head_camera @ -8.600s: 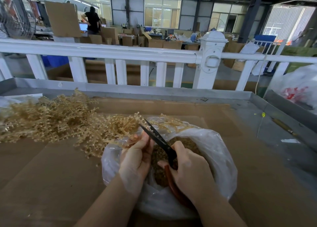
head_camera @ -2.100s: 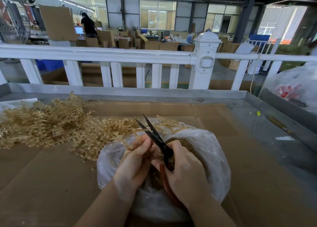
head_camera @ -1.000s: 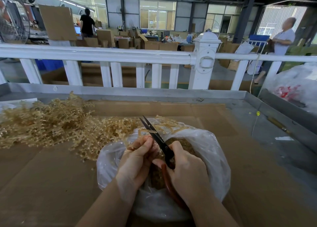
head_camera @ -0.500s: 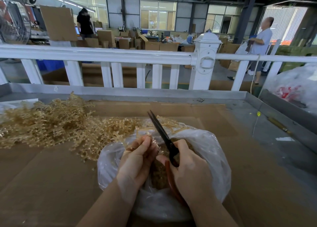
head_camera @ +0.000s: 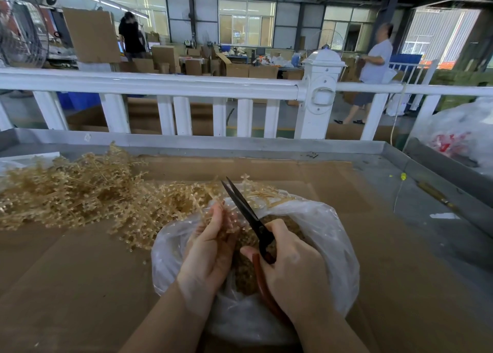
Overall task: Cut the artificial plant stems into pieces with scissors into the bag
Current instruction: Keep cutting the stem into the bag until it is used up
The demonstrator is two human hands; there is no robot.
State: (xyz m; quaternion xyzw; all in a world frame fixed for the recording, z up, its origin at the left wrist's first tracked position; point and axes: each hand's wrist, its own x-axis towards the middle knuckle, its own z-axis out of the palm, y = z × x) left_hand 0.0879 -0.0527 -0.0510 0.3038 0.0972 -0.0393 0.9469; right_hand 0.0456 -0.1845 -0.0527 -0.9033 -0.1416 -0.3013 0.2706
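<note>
A clear plastic bag [head_camera: 330, 235] lies open on the cardboard in front of me, filled with cut tan plant pieces [head_camera: 246, 275]. Over its mouth my left hand [head_camera: 210, 251] grips a bunch of tan artificial plant stems [head_camera: 226, 222]. My right hand [head_camera: 293, 270] holds black-bladed scissors [head_camera: 245, 211] by their red handles, blades slightly parted and pointing up and away, just right of the held stems. A big pile of uncut stems [head_camera: 80, 192] spreads to the left of the bag, and a few lie over its far rim.
The cardboard sheet [head_camera: 66, 286] covers a grey metal table with a raised rim [head_camera: 240, 143]. A white fence [head_camera: 160, 86] runs behind it. A filled white bag [head_camera: 458, 136] sits at the right. Two people stand far off among cartons.
The scissor blades were spread wide at the stems, came together, and now stand slightly parted. The held stems sit lower in the left hand. A person walked in at the back right.
</note>
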